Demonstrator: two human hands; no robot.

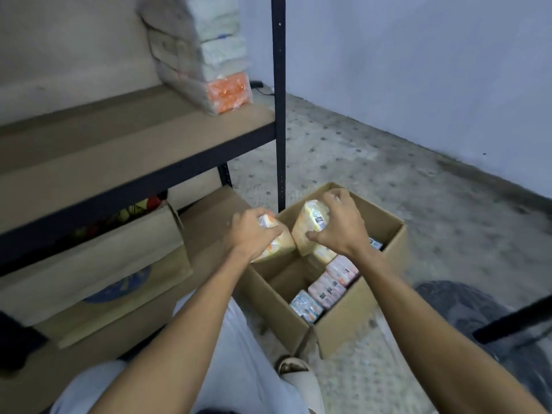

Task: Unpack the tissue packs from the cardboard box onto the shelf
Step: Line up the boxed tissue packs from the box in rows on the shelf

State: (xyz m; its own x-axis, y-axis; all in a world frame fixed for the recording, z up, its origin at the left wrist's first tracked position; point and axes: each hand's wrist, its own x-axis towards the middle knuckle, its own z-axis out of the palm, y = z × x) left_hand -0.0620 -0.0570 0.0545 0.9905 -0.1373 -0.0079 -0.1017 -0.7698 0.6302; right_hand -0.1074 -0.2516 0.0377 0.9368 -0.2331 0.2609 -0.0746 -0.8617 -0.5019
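Observation:
An open cardboard box (343, 318) stands on the floor, with several tissue packs (328, 286) lined along its right side. My left hand (254, 231) grips a yellowish tissue pack (277, 248) above the box's left rim. My right hand (340, 224) holds a second yellow tissue pack (309, 227) above the far part of the box. The two held packs almost touch. On the brown shelf board (119, 144) at the back right stands a stack of tissue packs (203, 55), white ones over an orange one.
The shelf's dark upright post (279, 100) rises just behind the box. A large cardboard box (98, 264) sits on the lower shelf level at the left. A dark round object (484, 318) and a black bar lie on the floor at the right. My sandalled foot (295, 369) is by the box.

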